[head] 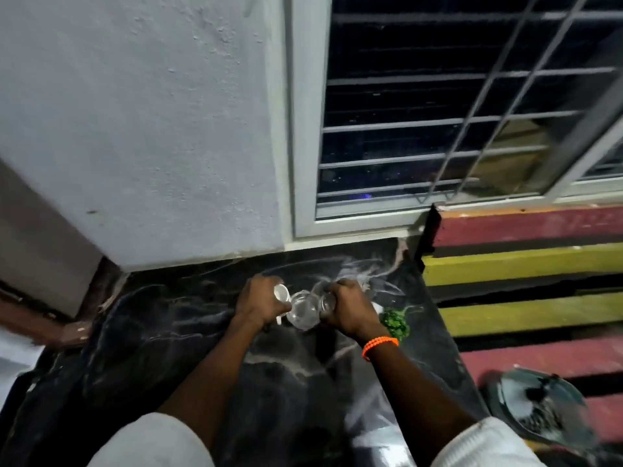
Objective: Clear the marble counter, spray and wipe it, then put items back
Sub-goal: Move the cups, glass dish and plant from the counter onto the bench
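The black marble counter (202,348) with white veins runs from the wall toward me. Near its far end my left hand (259,301) is closed around a small white cup (281,294). My right hand (350,306), with an orange bead bracelet on the wrist, grips a clear glass (327,303). Another clear glass (303,311) stands between the two hands, touching both. A small green plant (395,322) with a white base sits just right of my right hand.
A grey wall (151,129) and a barred window (438,112) close off the far end of the counter. Red, yellow and black striped steps (526,264) lie to the right. A dark round lid-like object (539,406) rests at the lower right.
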